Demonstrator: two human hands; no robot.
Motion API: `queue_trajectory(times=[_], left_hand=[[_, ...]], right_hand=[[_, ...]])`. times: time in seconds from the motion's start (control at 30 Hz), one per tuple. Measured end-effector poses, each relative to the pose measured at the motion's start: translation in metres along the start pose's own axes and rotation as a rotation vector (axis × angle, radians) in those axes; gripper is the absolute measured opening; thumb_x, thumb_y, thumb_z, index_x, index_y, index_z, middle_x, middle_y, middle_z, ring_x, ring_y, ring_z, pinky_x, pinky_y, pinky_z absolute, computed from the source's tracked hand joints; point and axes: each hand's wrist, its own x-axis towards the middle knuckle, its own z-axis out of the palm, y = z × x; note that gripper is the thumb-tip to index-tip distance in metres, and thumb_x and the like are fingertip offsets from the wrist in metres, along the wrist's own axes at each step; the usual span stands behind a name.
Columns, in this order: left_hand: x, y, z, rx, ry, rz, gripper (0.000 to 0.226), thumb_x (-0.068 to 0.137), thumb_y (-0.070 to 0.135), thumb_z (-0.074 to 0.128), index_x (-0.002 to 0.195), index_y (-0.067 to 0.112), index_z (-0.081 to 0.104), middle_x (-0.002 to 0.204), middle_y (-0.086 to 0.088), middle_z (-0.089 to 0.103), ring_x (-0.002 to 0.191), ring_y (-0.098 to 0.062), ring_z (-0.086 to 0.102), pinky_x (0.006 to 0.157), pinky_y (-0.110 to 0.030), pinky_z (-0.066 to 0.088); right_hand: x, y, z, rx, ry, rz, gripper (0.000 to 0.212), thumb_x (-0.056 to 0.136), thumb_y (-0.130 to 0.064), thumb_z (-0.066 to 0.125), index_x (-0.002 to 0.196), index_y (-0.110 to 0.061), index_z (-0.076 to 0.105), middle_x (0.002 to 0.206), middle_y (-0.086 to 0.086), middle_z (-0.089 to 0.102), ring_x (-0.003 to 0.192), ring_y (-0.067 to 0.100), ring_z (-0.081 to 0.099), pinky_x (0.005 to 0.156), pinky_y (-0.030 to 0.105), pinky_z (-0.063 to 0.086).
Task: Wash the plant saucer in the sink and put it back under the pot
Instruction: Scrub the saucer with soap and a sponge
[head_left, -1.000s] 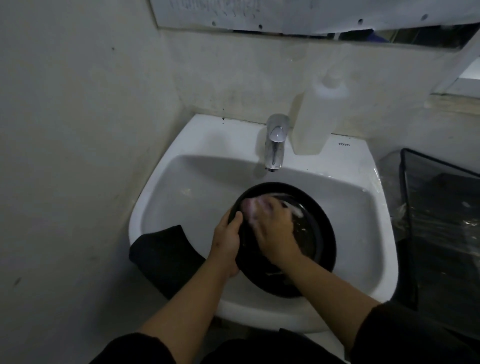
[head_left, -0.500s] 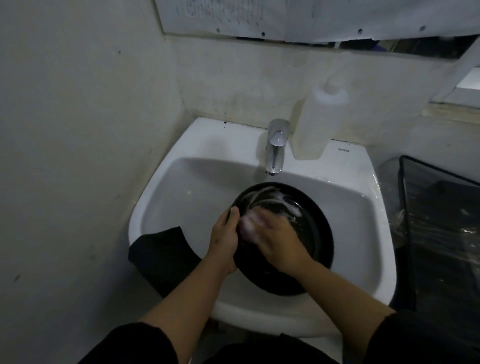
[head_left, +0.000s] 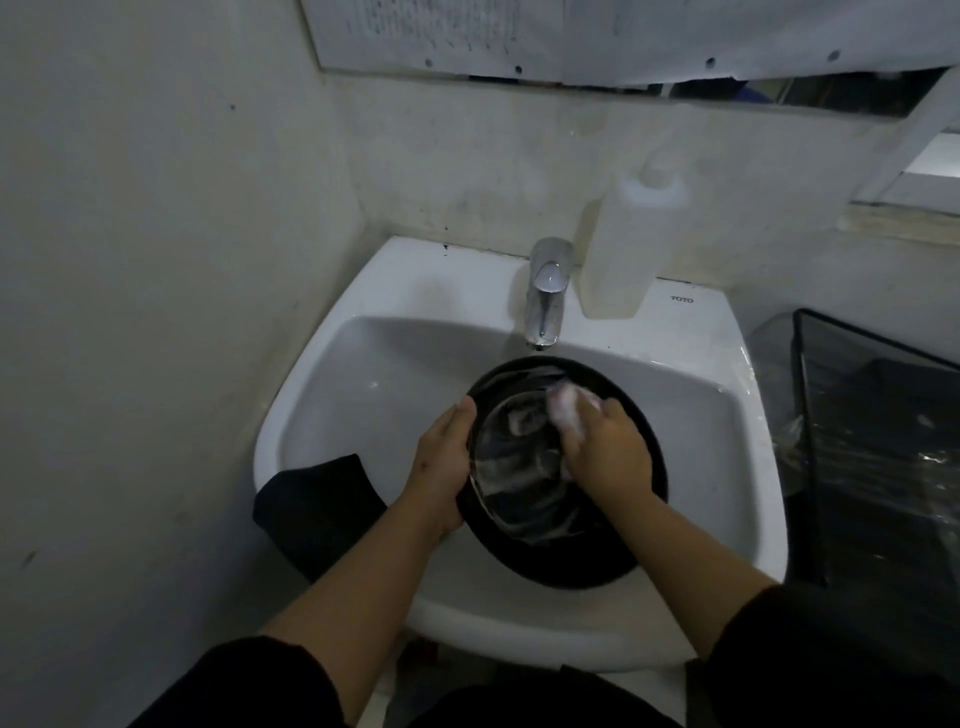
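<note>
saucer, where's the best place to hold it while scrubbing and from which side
Hold the saucer by its raised rim, coming from its left edge, as the left hand does now: thumb over the lip, fingers apparently underneath. It sits tilted in the sink and its inside looks soapy, so the rim likely gives the surest hold and leaves the middle free for the right hand.

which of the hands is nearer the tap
Right. The right hand scrubs inside the saucer just below the tap; the left hand grips its left rim, farther away.

A single head-worn camera looks steeply down and forward, close over the sink (head_left: 332, 395), toward its back edge and the wall.
</note>
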Motion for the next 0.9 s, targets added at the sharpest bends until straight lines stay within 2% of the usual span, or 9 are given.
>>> queue_trajectory(times=[0.1, 0.23, 0.33, 0.4, 0.5, 0.57, 0.63, 0.73, 0.9], left_hand=[[-0.004, -0.008, 0.005, -0.024, -0.010, -0.078, 0.040, 0.095, 0.040, 0.047, 0.111, 0.008, 0.065, 0.104, -0.017, 0.070, 0.092, -0.031, 0.068, 0.072, -0.036, 0.056], [0.004, -0.006, -0.011, -0.081, 0.106, -0.087, 0.055, 0.091, 0.050, 0.047, 0.116, 0.003, 0.063, 0.110, -0.021, 0.067, 0.101, -0.033, 0.065, 0.079, -0.036, 0.053], [0.005, -0.009, -0.021, -0.104, 0.121, -0.081, 0.055, 0.090, 0.053, 0.047, 0.118, 0.008, 0.063, 0.112, -0.019, 0.067, 0.105, -0.035, 0.063, 0.090, -0.047, 0.052], [0.003, -0.009, -0.019, -0.073, 0.095, -0.059, 0.050, 0.092, 0.051, 0.047, 0.116, 0.011, 0.064, 0.110, -0.017, 0.068, 0.103, -0.034, 0.064, 0.093, -0.047, 0.050], [-0.003, -0.007, -0.007, 0.011, 0.018, -0.011, 0.037, 0.096, 0.041, 0.045, 0.105, 0.014, 0.067, 0.103, -0.014, 0.071, 0.096, -0.029, 0.066, 0.085, -0.039, 0.053], [-0.005, -0.005, -0.001, 0.041, -0.025, 0.025, 0.032, 0.097, 0.037, 0.045, 0.101, 0.015, 0.068, 0.101, -0.013, 0.071, 0.093, -0.025, 0.067, 0.079, -0.034, 0.053], [-0.007, -0.006, 0.001, 0.049, -0.035, 0.053, 0.031, 0.097, 0.034, 0.044, 0.095, 0.015, 0.068, 0.095, -0.012, 0.071, 0.086, -0.022, 0.067, 0.074, -0.031, 0.053], [-0.011, -0.009, 0.004, 0.080, -0.023, 0.063, 0.030, 0.098, 0.032, 0.043, 0.091, 0.016, 0.067, 0.094, -0.011, 0.070, 0.088, -0.024, 0.066, 0.079, -0.033, 0.053], [-0.015, -0.011, 0.003, 0.066, -0.009, 0.070, 0.031, 0.098, 0.033, 0.043, 0.095, 0.014, 0.068, 0.100, -0.015, 0.070, 0.096, -0.030, 0.065, 0.089, -0.040, 0.052]], right_hand=[[-0.008, -0.034, 0.014, -0.133, -0.065, -0.324, 0.054, 0.086, -0.034, 0.031, 0.133, -0.011, 0.048, 0.115, 0.019, 0.058, 0.098, 0.037, 0.058, 0.080, 0.040, 0.049], [-0.043, -0.039, 0.003, 0.104, -0.232, -0.612, 0.045, 0.075, -0.038, 0.048, 0.112, -0.020, 0.066, 0.088, 0.013, 0.061, 0.076, 0.032, 0.060, 0.064, 0.039, 0.049], [-0.036, -0.016, -0.019, 0.041, -0.398, -0.544, 0.053, 0.068, -0.052, 0.046, 0.111, -0.032, 0.067, 0.118, 0.009, 0.051, 0.108, 0.032, 0.045, 0.086, 0.041, 0.037], [-0.021, -0.008, -0.021, -0.079, -0.226, -0.360, 0.050, 0.071, -0.044, 0.046, 0.115, -0.027, 0.065, 0.127, 0.011, 0.045, 0.109, 0.037, 0.042, 0.084, 0.040, 0.034], [-0.008, -0.022, -0.010, -0.151, 0.075, -0.239, 0.042, 0.072, -0.028, 0.050, 0.109, -0.015, 0.064, 0.111, 0.022, 0.055, 0.086, 0.044, 0.053, 0.064, 0.044, 0.045], [-0.013, -0.034, 0.004, -0.212, 0.102, -0.409, 0.041, 0.076, -0.034, 0.041, 0.108, -0.015, 0.059, 0.112, 0.015, 0.052, 0.086, 0.038, 0.052, 0.061, 0.043, 0.048], [-0.018, -0.030, 0.011, -0.295, 0.135, -0.524, 0.043, 0.070, -0.033, 0.049, 0.110, -0.016, 0.056, 0.116, 0.009, 0.043, 0.084, 0.033, 0.046, 0.058, 0.039, 0.048], [-0.010, -0.016, 0.009, -0.160, 0.254, -0.413, 0.044, 0.066, -0.020, 0.056, 0.109, -0.015, 0.048, 0.115, 0.012, 0.043, 0.077, 0.037, 0.053, 0.060, 0.042, 0.051], [-0.021, -0.028, 0.015, 0.058, 0.115, -0.604, 0.035, 0.075, -0.017, 0.046, 0.109, -0.010, 0.051, 0.104, 0.020, 0.059, 0.071, 0.039, 0.060, 0.070, 0.038, 0.046]])
